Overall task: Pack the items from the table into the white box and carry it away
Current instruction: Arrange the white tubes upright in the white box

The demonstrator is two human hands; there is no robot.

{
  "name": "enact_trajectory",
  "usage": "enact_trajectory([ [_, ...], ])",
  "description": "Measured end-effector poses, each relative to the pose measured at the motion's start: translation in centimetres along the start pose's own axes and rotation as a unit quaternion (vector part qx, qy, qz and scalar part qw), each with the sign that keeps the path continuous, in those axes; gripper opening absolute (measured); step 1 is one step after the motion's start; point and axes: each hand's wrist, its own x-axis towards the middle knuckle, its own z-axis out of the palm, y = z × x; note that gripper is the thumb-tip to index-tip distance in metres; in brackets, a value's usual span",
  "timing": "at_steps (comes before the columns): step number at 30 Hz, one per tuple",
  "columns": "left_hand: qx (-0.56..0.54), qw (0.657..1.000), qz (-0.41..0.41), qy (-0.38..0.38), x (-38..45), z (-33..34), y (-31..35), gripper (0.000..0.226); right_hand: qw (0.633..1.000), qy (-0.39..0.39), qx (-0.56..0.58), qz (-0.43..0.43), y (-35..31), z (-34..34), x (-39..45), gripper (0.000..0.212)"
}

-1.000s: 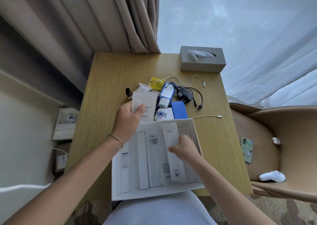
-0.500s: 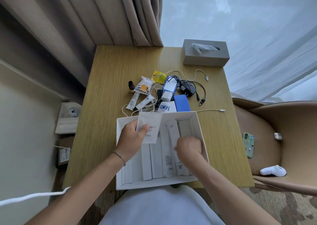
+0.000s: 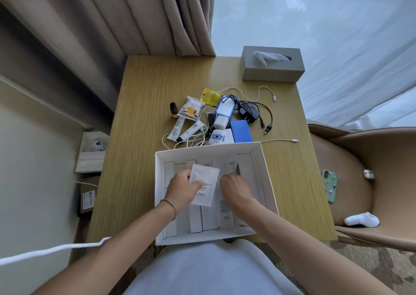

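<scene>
Inside the white box (image 3: 265,171), at the table's (image 3: 144,137) near edge, several slim white cartons (image 3: 195,220) are already laid side by side. A flat white sachet (image 3: 206,186) is pinched in the left hand (image 3: 182,190) above them; the right hand (image 3: 235,190) is curled down on one carton, its grip not clearly shown. Much is judged left: tubes (image 3: 180,126), chargers (image 3: 225,112), cables (image 3: 265,114) and a blue case (image 3: 242,131) lie unpacked beyond the box, which is not yet carried off
</scene>
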Motion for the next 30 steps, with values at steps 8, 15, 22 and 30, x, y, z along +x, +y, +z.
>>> enact_trajectory([
  [8, 0.097, 0.995, 0.026, -0.010, 0.9, 1.3, -0.9, 0.057, 0.998, -0.045, 0.037, 0.036, 0.0, -0.7, 0.3, 0.025],
  [15, 0.184, 0.975, 0.057, -0.108, 2.0, 2.8, -1.8, 0.051, 0.996, 0.028, 0.081, 0.035, 1.6, -2.4, -0.8, 0.015],
  [22, 0.343, 0.915, 0.157, -0.139, 1.5, 3.7, -3.2, 0.046, 0.987, 0.024, 0.150, 0.043, 2.4, -2.0, -1.6, 0.013],
  [30, 0.471, 0.834, 0.273, -0.092, 1.7, 4.0, -3.1, 0.050, 0.980, 0.087, 0.175, 0.033, 2.6, -3.2, -1.5, 0.024],
])
